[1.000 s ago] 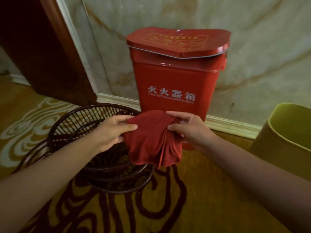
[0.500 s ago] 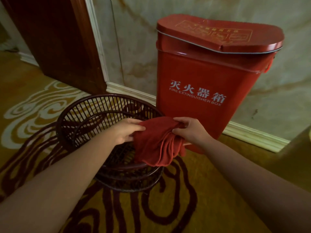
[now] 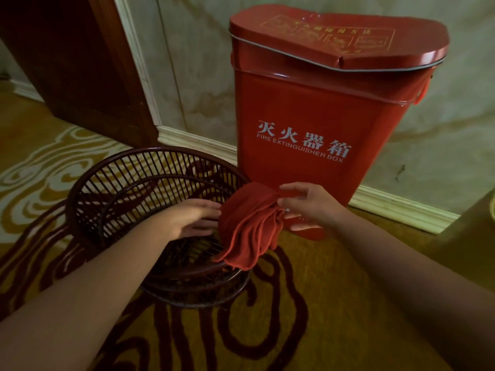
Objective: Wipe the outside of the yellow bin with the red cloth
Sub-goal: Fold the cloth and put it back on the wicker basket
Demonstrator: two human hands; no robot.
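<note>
The red cloth [image 3: 250, 231] is a soft, brick-red rag with a fine ribbed or terry texture, bunched into several loose lengthwise folds that fan downward; its upper corner is gathered to a narrow point, and its lower edge hangs in a rounded, slightly frayed curve. It hangs over the near right rim of a dark brown wire basket [image 3: 112, 188], just in front of the lower part of a red fire extinguisher box [image 3: 308, 108], and its bottom edge drapes across the basket's rim. The right hand [image 3: 308, 207] holds it by the gathered top, thumb and forefinger pinching that corner while the other fingers curl loosely underneath. The left hand [image 3: 187, 220] reaches across the basket opening with its fingers straight and close together, their tips touching the cloth's left side without closing on it. The box stands against a marbled wall [image 3: 192, 76] with white skirting, its lid on and white lettering on its front. A sliver of yellowish rim shows at the far right edge, too cropped to identify. The floor is a gold carpet [image 3: 308, 317] with dark red swirls.
</note>
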